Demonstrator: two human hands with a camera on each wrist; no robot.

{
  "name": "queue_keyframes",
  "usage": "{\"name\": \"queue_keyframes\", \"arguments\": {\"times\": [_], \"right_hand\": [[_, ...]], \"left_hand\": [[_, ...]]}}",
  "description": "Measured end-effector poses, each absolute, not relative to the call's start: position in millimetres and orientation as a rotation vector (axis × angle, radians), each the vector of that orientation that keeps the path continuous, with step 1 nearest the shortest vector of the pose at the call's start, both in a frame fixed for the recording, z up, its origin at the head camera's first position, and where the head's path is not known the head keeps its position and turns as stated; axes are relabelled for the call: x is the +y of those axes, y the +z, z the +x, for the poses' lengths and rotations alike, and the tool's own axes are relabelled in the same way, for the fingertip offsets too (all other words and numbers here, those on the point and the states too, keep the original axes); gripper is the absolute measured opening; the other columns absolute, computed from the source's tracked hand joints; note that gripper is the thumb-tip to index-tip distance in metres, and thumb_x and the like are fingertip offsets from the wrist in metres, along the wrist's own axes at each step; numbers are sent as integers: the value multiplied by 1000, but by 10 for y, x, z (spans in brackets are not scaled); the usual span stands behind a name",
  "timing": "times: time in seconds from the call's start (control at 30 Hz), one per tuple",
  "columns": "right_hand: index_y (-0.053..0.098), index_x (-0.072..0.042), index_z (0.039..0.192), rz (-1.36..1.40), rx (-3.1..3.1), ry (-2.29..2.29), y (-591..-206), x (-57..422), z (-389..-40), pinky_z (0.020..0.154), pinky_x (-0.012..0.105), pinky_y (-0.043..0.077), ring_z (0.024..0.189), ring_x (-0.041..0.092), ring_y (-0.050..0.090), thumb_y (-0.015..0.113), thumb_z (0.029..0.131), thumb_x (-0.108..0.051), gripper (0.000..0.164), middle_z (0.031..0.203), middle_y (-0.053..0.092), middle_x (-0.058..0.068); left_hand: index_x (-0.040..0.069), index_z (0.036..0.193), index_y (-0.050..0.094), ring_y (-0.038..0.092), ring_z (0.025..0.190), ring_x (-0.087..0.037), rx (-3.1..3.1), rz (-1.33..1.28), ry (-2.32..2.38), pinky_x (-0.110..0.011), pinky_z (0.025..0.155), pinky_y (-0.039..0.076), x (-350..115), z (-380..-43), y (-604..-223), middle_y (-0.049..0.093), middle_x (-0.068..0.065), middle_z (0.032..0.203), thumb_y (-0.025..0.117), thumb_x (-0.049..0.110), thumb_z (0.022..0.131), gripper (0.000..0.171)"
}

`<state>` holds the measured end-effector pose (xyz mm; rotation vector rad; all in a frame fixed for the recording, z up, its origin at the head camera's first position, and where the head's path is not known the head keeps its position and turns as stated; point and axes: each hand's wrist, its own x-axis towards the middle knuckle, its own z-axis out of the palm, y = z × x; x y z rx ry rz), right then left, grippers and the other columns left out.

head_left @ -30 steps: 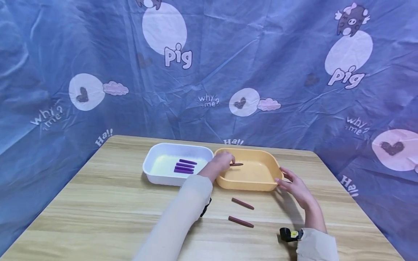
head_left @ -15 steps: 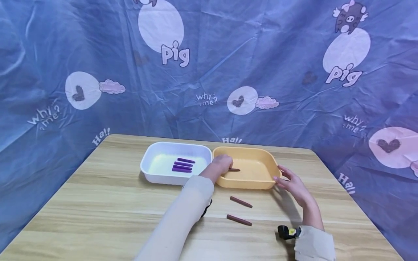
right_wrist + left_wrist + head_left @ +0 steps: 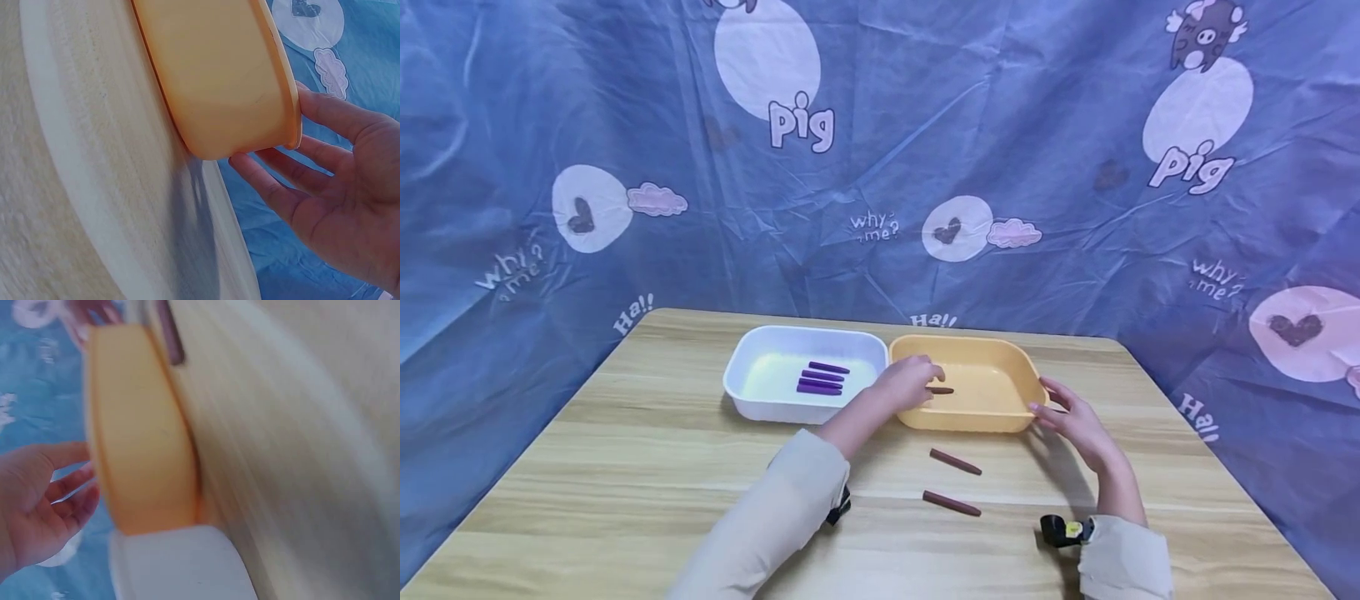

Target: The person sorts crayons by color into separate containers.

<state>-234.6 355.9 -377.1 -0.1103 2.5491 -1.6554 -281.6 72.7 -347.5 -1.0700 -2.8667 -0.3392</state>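
My left hand [image 3: 910, 381] is over the left end of the yellow-orange tray [image 3: 970, 423], its fingers apart. A brown crayon [image 3: 942, 390] lies in that tray beside the fingertips, partly covered by the hand. In the left wrist view the left hand [image 3: 31, 503] shows loose fingers behind the tray's rim. At the tray's right front corner, my right hand [image 3: 1078, 425] grips the edge. The right wrist view has the right hand's thumb [image 3: 331, 112] at the rim and fingers against the end wall. Two more brown crayons, one nearer the tray [image 3: 956, 462] and one nearer me [image 3: 951, 503], lie on the table.
Left of the yellow-orange tray, end to end with it, stands a white tray [image 3: 775, 412] with several purple crayons [image 3: 822, 377] inside. The wooden table [image 3: 625, 483] backs onto a blue printed cloth [image 3: 820, 192]. A black wrist camera [image 3: 1054, 531] sits by the right sleeve.
My left hand has lowered the brown crayon into the yellow-orange tray and let go of it, fingers now spread. The left forearm has drawn back to the left. The right hand stays at the tray.
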Motion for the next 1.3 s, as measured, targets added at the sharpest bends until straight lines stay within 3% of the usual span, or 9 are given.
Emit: {"name": "queue_keyframes", "arguments": {"times": [0.2, 0.3, 0.47, 0.67, 0.93, 1.3], "right_hand": [[15, 7, 143, -124, 2544, -1674, -3723, 3600, -2345, 87, 24, 48, 97, 6, 52, 57, 92, -16, 70, 139, 18, 37], [15, 7, 143, -128, 2539, -1682, -3715, 3615, -2342, 84, 19, 47, 94, 1, 51, 57, 91, -15, 70, 138, 19, 37], [15, 7, 143, -145, 2550, -1663, -3718, 3625, -2333, 82, 16, 46, 101, 8, 49, 57, 91, -16, 70, 138, 19, 36], [14, 6, 143, -154, 2532, -1661, -3750, 3637, -2329, 87, 24, 47, 100, 8, 50, 56, 92, -16, 70, 139, 19, 36], [14, 5, 144, -143, 2534, -1649, -3765, 3657, -2309, 84, 22, 46, 98, 9, 52, 56, 92, -18, 70, 139, 18, 36], [14, 5, 144, -145, 2528, -1652, -3769, 3651, -2296, 85, 21, 46, 103, 12, 50, 56, 92, -17, 70, 139, 18, 36]], "left_hand": [[13, 108, 68, 57, 89, -10, -2798, -1217, -527, -16, 76, 46, 695, -2418, -3365, 63, 0, 100, 69, 13, 82, 26], [15, 107, 69, 56, 87, -5, -2856, -1291, -529, -12, 73, 44, 707, -2238, -3380, 63, 4, 97, 69, 14, 82, 25], [16, 99, 71, 55, 81, -2, -2926, -1373, -540, -12, 71, 43, 752, -2009, -3501, 65, 8, 89, 73, 17, 79, 20], [19, 91, 71, 51, 76, -2, -2981, -1376, -515, -13, 69, 41, 809, -1859, -3639, 60, 12, 82, 75, 19, 76, 16], [19, 81, 70, 47, 68, 1, -3022, -1405, -488, -10, 65, 38, 804, -1836, -3742, 53, 15, 67, 78, 13, 71, 15], [20, 81, 69, 46, 66, 2, -3026, -1416, -472, -9, 62, 36, 789, -1849, -3823, 51, 16, 63, 79, 10, 70, 18]]}}
